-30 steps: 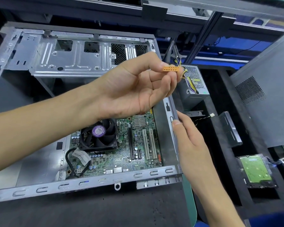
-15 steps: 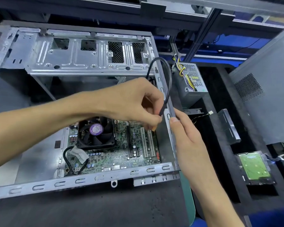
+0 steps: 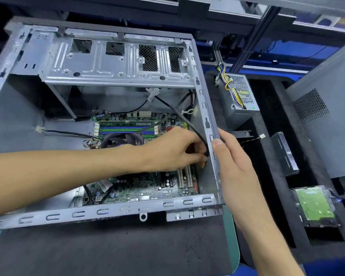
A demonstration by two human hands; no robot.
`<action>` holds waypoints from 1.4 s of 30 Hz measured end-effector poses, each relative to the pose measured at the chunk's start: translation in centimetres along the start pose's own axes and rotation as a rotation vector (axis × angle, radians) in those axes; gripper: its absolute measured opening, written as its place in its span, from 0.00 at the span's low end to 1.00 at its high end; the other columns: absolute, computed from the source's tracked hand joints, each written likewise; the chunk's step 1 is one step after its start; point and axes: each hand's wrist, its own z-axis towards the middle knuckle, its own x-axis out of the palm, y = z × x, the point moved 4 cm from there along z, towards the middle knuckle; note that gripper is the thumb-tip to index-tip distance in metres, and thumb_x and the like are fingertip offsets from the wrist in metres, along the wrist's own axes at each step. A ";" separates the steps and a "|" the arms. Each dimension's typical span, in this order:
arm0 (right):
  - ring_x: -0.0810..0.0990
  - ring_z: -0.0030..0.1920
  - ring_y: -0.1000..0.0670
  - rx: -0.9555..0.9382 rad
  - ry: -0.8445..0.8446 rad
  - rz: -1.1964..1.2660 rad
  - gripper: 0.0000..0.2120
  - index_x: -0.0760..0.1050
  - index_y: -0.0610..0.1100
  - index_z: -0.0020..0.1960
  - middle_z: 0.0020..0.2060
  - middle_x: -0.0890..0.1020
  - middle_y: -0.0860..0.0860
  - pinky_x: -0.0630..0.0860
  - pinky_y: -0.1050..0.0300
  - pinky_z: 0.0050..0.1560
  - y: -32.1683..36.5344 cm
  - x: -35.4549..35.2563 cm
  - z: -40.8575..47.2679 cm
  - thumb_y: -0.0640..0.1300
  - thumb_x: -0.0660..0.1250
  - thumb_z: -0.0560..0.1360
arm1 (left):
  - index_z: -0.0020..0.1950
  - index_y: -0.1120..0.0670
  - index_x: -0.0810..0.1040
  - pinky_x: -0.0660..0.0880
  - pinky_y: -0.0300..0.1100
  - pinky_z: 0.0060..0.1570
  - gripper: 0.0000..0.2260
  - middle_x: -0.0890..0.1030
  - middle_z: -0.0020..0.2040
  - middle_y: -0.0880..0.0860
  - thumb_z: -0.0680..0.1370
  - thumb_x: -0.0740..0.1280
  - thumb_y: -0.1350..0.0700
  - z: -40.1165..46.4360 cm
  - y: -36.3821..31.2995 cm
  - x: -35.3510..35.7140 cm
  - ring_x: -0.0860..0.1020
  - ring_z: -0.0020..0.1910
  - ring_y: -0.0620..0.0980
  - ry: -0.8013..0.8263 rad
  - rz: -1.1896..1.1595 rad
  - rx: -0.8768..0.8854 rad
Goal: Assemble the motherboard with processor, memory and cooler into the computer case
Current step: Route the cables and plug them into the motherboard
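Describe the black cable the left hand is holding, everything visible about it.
The black cable is thin, round and flexible, with a plastic-looking sheath. It runs from under the drive cage, past a white tie, diagonally down along the inside of the computer case right wall, above the motherboard. The left hand pinches its lower end near that wall; the connector there is mostly hidden by the fingers.

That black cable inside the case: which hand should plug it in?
The left hand: it already pinches the black cable low over the motherboard. The right hand grips the computer case wall, steadying it.
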 end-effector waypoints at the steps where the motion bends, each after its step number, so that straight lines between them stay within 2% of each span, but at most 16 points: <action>1: 0.78 0.56 0.69 0.000 -0.001 -0.003 0.16 0.76 0.60 0.67 0.53 0.82 0.68 0.68 0.79 0.48 0.0 0.0 0.0 0.47 0.57 0.85 | 0.54 0.55 0.82 0.77 0.47 0.50 0.09 0.84 0.46 0.49 0.79 0.69 0.52 -0.1 0.1 0.2 0.81 0.47 0.49 -0.021 -0.012 -0.030; 3: 0.79 0.54 0.69 0.002 -0.004 0.001 0.16 0.76 0.59 0.67 0.52 0.83 0.68 0.69 0.78 0.47 -0.1 0.0 0.0 0.47 0.57 0.85 | 0.51 0.57 0.81 0.79 0.44 0.44 0.07 0.84 0.40 0.48 0.79 0.69 0.54 -0.4 0.3 0.7 0.83 0.41 0.47 -0.037 -0.079 -0.090; 5: 0.80 0.51 0.69 0.000 -0.010 -0.002 0.16 0.76 0.59 0.67 0.49 0.83 0.68 0.70 0.78 0.45 -0.1 0.0 0.1 0.47 0.57 0.85 | 0.49 0.61 0.80 0.82 0.44 0.40 0.06 0.85 0.38 0.49 0.80 0.69 0.57 -0.5 0.4 1.2 0.85 0.37 0.47 -0.005 -0.268 -0.163; 7: 0.80 0.46 0.68 -0.005 -0.014 0.000 0.15 0.77 0.57 0.66 0.46 0.83 0.67 0.71 0.78 0.41 -0.2 -0.1 0.1 0.46 0.57 0.85 | 0.50 0.66 0.79 0.84 0.49 0.42 0.07 0.86 0.40 0.55 0.79 0.69 0.60 -0.5 0.6 1.4 0.86 0.38 0.53 0.017 -0.459 -0.245; 9: 0.80 0.43 0.67 -0.004 -0.017 -0.002 0.15 0.77 0.57 0.66 0.44 0.84 0.65 0.71 0.77 0.39 -0.1 -0.1 0.1 0.46 0.57 0.85 | 0.51 0.71 0.78 0.84 0.50 0.44 0.09 0.85 0.41 0.63 0.78 0.70 0.64 -0.6 0.7 1.6 0.86 0.40 0.59 0.042 -0.632 -0.303; 12: 0.80 0.47 0.67 0.001 -0.027 -0.003 0.15 0.77 0.58 0.67 0.48 0.83 0.66 0.70 0.77 0.42 -0.2 -0.1 0.2 0.47 0.58 0.84 | 0.50 0.73 0.78 0.84 0.46 0.43 0.10 0.85 0.41 0.64 0.76 0.71 0.66 -1.0 0.4 2.1 0.85 0.38 0.58 0.112 -0.822 -0.370; 14: 0.80 0.48 0.67 0.006 -0.032 -0.004 0.15 0.76 0.58 0.67 0.49 0.83 0.66 0.71 0.76 0.43 -0.3 -0.1 0.2 0.47 0.58 0.84 | 0.50 0.73 0.79 0.84 0.46 0.44 0.09 0.85 0.43 0.65 0.76 0.71 0.66 -1.1 0.5 2.4 0.85 0.39 0.58 0.132 -0.866 -0.384; 15: 0.81 0.47 0.66 0.010 -0.031 -0.002 0.15 0.76 0.58 0.67 0.48 0.84 0.65 0.71 0.76 0.42 -0.3 -0.1 0.2 0.48 0.58 0.84 | 0.50 0.72 0.79 0.84 0.47 0.45 0.09 0.85 0.43 0.65 0.76 0.71 0.65 -1.0 0.5 2.3 0.85 0.39 0.58 0.125 -0.826 -0.359; 17: 0.80 0.46 0.67 0.007 -0.026 -0.002 0.15 0.76 0.58 0.67 0.47 0.84 0.66 0.71 0.76 0.41 -0.3 -0.1 0.2 0.47 0.58 0.84 | 0.46 0.67 0.82 0.83 0.49 0.45 0.06 0.85 0.41 0.61 0.75 0.73 0.63 -0.6 0.4 1.7 0.84 0.39 0.54 0.100 -0.565 -0.238; 20: 0.79 0.48 0.70 0.000 -0.017 -0.011 0.15 0.76 0.58 0.67 0.47 0.83 0.70 0.69 0.79 0.43 -0.2 -0.1 0.1 0.46 0.58 0.85 | 0.39 0.56 0.83 0.77 0.43 0.40 0.05 0.84 0.37 0.49 0.74 0.74 0.57 -0.4 -0.2 1.4 0.79 0.35 0.46 0.114 -0.184 -0.097; 23: 0.79 0.48 0.71 -0.002 -0.019 -0.013 0.15 0.76 0.57 0.67 0.47 0.82 0.71 0.69 0.79 0.44 -0.1 -0.1 0.1 0.46 0.58 0.85 | 0.40 0.53 0.83 0.72 0.37 0.37 0.05 0.82 0.36 0.46 0.74 0.73 0.53 -0.6 -0.5 1.9 0.77 0.34 0.43 0.145 -0.022 -0.087; 26: 0.79 0.46 0.70 -0.002 -0.019 -0.013 0.15 0.77 0.56 0.67 0.46 0.82 0.70 0.69 0.79 0.42 0.0 -0.1 0.1 0.45 0.58 0.85 | 0.39 0.52 0.80 0.70 0.34 0.35 0.06 0.81 0.35 0.45 0.75 0.73 0.53 -0.7 -0.3 2.7 0.75 0.32 0.40 0.165 0.048 -0.097; 30: 0.79 0.46 0.68 0.009 -0.015 0.000 0.15 0.77 0.57 0.67 0.48 0.83 0.66 0.70 0.78 0.41 0.0 -0.1 0.0 0.47 0.58 0.85 | 0.36 0.50 0.78 0.76 0.40 0.38 0.08 0.81 0.34 0.45 0.74 0.73 0.55 -1.0 -0.2 3.5 0.77 0.33 0.43 0.154 0.036 -0.094; 36: 0.79 0.46 0.69 0.007 -0.022 0.007 0.15 0.77 0.58 0.67 0.49 0.83 0.66 0.70 0.78 0.41 -0.1 -0.2 0.0 0.48 0.58 0.84 | 0.34 0.48 0.76 0.67 0.30 0.30 0.10 0.76 0.29 0.41 0.73 0.73 0.55 -1.0 0.1 3.7 0.74 0.28 0.38 0.106 0.037 -0.115; 42: 0.78 0.48 0.70 0.000 -0.011 0.005 0.15 0.76 0.58 0.67 0.49 0.82 0.69 0.69 0.79 0.43 -0.1 -0.1 0.0 0.47 0.58 0.85 | 0.36 0.50 0.79 0.67 0.31 0.32 0.07 0.77 0.31 0.43 0.73 0.73 0.55 -0.9 -0.1 2.9 0.73 0.28 0.38 0.059 0.071 -0.090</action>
